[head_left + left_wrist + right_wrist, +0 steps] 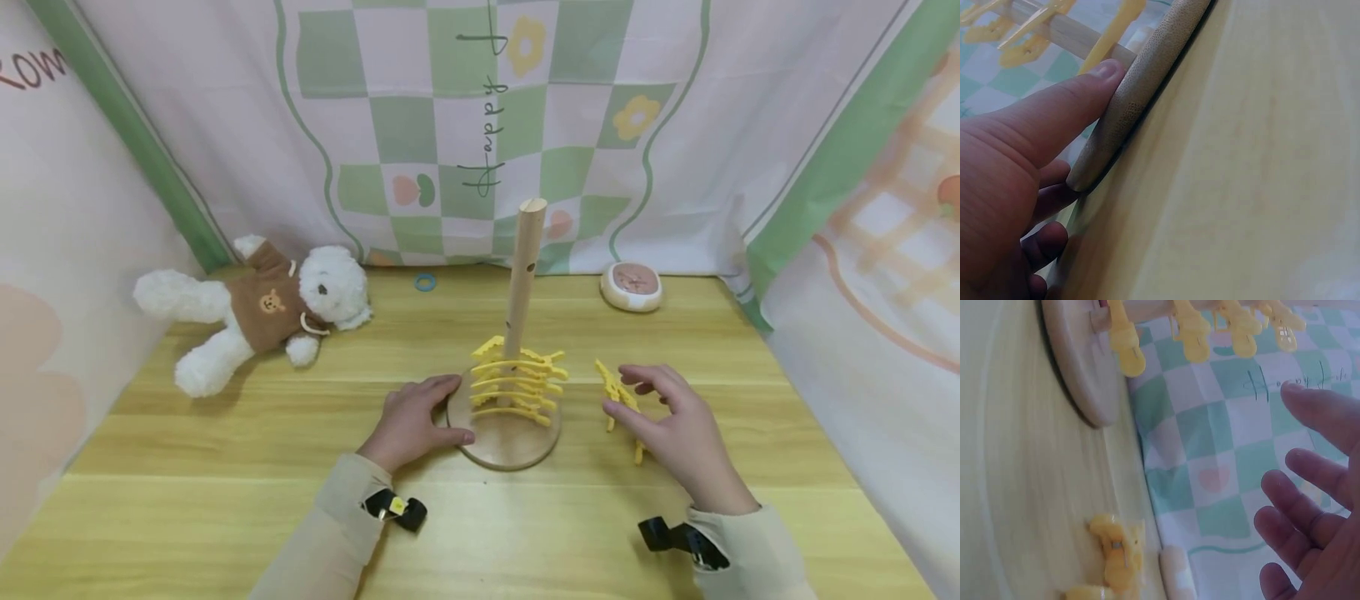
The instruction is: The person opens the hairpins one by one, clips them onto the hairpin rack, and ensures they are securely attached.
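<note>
A wooden stand has an upright pole (527, 275) on a round base (510, 454). Several curved yellow clips (517, 383) are stacked around the lower part of the pole. At the base's left edge, my left hand (412, 421) holds the rim, thumb toward the front and index finger toward the back; the left wrist view has the thumb (1079, 94) against the rim. My right hand (678, 429) hovers with fingers spread beside more yellow clips (618, 396) on the table, right of the stand. Nothing lies between its fingers in the right wrist view.
A white plush bear (270, 304) in a brown top lies at the table's back left. Near the back edge are a small blue ring (425, 282) and a round white-and-pink device (632, 287). A checked curtain (487, 142) hangs behind the wooden table (480, 533).
</note>
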### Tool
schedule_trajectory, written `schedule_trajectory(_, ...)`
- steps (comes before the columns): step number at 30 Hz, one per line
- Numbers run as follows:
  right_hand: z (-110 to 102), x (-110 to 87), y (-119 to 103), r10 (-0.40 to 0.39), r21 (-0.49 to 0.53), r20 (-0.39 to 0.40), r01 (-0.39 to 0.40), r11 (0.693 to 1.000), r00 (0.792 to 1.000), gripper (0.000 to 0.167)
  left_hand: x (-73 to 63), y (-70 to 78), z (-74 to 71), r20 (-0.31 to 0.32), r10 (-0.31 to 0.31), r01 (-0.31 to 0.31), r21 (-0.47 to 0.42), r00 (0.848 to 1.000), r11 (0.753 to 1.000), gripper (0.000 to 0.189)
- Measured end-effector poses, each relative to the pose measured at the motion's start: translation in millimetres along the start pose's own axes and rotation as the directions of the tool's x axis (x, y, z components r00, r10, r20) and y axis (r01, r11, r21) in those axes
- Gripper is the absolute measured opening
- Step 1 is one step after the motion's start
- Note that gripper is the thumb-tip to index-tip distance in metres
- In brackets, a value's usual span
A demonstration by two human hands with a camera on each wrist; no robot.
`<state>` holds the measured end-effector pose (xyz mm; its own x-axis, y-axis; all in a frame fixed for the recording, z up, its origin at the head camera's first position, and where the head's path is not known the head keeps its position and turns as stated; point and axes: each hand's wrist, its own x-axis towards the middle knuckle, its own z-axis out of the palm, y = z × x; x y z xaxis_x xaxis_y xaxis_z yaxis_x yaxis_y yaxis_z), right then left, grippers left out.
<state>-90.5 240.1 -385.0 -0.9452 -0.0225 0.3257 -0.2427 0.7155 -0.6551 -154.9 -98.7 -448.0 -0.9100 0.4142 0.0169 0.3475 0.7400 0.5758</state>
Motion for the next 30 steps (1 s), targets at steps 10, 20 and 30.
schedule_trajectory(10, -6, -15.9, 18, 0.200, -0.099, 0.038, -0.196, 0.976, 0.979, 0.039, 0.1, 2.1, -1.2, 0.006, -0.010, 0.011, -0.009, 1.000, 1.000, 0.092)
schedule_trajectory(20, -7, -27.1, 45, 0.385, -0.225, 0.188, -0.341, 0.912, 0.904, 0.055, -0.4, 3.0, -2.0, 0.009, -0.011, 0.011, -0.003, 1.000, 1.000, 0.092)
schedule_trajectory(30, -12, -30.4, 56, 0.461, -0.297, 0.225, -0.390, 0.872, 0.858, 0.064, -0.4, 1.5, -1.3, 0.010, -0.016, 0.016, -0.007, 1.000, 1.000, 0.092)
